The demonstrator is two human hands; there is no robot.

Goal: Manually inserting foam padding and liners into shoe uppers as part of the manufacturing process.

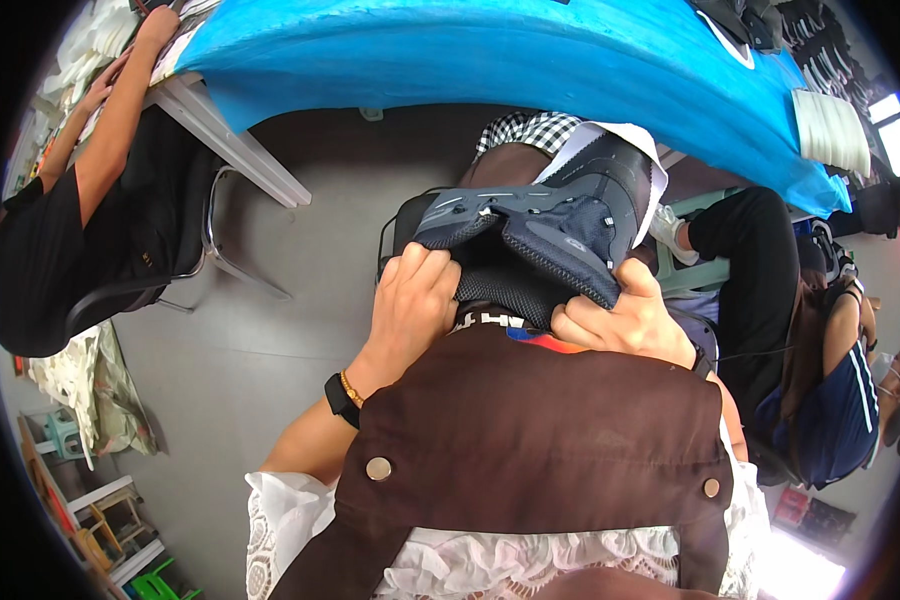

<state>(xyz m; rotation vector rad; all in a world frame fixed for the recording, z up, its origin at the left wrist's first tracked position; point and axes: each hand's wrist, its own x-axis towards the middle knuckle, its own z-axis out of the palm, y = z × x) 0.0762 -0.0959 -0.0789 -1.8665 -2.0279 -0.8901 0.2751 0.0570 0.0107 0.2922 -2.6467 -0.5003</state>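
A dark navy shoe upper (585, 205) rests over my lap, its opening toward me. It has grey overlays, lace loops and a padded, mesh-lined collar. White material shows along its far edge. My left hand (415, 297) is closed on the left edge of the opening, fingers curled and knuckles up. The right edge of the collar is pinched between the thumb and fingers of my right hand (625, 315). Between the hands the two sides stand apart and the dark mesh lining shows. My brown apron (540, 420) lies just below it.
A table with a blue cover (450, 55) stretches across the far side. A stack of white pieces (830, 130) sits at its right end. One person in black (80, 230) sits at the left; another in dark blue (830, 400) sits at the right. Pale cloth (90, 390) hangs at lower left.
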